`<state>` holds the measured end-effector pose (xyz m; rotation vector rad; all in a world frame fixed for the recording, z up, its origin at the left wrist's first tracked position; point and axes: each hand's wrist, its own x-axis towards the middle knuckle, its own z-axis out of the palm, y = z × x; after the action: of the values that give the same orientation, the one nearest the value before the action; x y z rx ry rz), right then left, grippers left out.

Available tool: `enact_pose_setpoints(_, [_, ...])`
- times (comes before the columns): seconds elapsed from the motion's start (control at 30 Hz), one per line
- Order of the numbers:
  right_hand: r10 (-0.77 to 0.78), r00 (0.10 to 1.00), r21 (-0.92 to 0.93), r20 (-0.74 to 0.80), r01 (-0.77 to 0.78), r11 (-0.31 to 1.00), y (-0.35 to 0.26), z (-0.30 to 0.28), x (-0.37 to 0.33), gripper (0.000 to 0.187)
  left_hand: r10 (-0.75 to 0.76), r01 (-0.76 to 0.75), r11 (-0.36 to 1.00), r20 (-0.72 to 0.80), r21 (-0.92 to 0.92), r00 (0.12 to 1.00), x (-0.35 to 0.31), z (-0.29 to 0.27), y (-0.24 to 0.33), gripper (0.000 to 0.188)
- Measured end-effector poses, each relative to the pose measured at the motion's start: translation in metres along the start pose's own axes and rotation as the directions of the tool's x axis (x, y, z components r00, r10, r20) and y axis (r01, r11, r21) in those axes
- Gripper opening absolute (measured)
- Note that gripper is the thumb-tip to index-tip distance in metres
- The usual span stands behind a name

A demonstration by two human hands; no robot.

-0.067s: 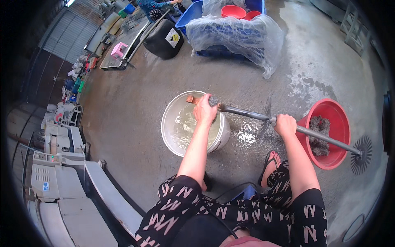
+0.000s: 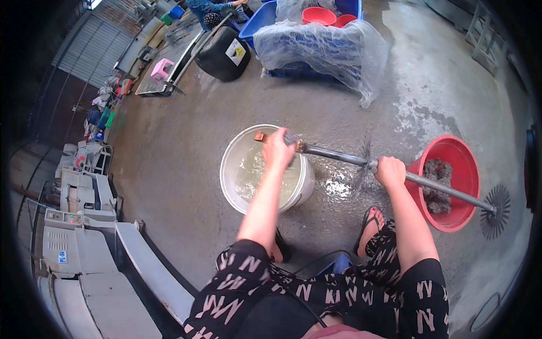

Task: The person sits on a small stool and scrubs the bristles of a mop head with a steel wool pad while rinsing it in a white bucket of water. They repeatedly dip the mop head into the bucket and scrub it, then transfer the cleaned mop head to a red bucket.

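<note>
Wet floor (image 2: 169, 169), slips risked. Metal shaft (image 2: 333, 154) clasped by right hand (image 2: 390, 172), fingers closed; coppery end wrapped by left hand (image 2: 278, 150) over white bucket (image 2: 307, 183). If wet grip fails, red bucket (image 2: 466, 175) could be knocked by spiky disc (image 2: 499, 195).

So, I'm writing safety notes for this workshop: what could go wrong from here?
The right grip sits close beside a spiked disc on the metal pole, so a slip might scratch the skin. The floor by the white bucket is wet, and the flip-flops could lose traction. The metal pole also crosses over the red bucket, so a sudden swing might knock it.
</note>
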<state>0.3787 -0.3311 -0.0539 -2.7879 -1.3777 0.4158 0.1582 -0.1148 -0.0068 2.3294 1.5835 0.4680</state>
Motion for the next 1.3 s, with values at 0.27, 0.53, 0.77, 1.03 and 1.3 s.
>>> enact_pose_setpoints(0.27, [0.010,0.999,0.010,-0.036,-0.010,1.000,0.002,0.001,-0.001,0.013,0.277,-0.294,0.945,0.134,0.139,0.952,0.004,0.005,0.006,0.039])
enact_pose_setpoints(0.53, [-0.013,0.999,0.031,-0.040,0.015,0.999,0.004,0.002,-0.001,0.013,0.168,-0.246,0.920,0.262,0.305,0.951,0.012,0.013,0.037,0.040])
enact_pose_setpoints(0.77, [-0.023,0.999,0.042,-0.046,0.025,0.999,0.002,0.001,0.000,0.013,0.030,-0.074,0.943,0.137,0.324,0.990,0.045,0.005,0.023,0.036])
enact_pose_setpoints(1.03, [-0.030,0.998,0.049,-0.048,0.032,0.998,0.006,0.004,-0.001,0.013,-0.035,0.017,0.951,0.052,0.310,0.998,0.041,-0.001,0.020,0.042])
enact_pose_setpoints(1.3, [-0.011,1.000,0.071,-0.017,0.012,0.997,0.004,-0.003,-0.003,0.014,0.308,-0.314,0.945,0.066,0.093,0.949,-0.024,0.016,0.001,0.035])
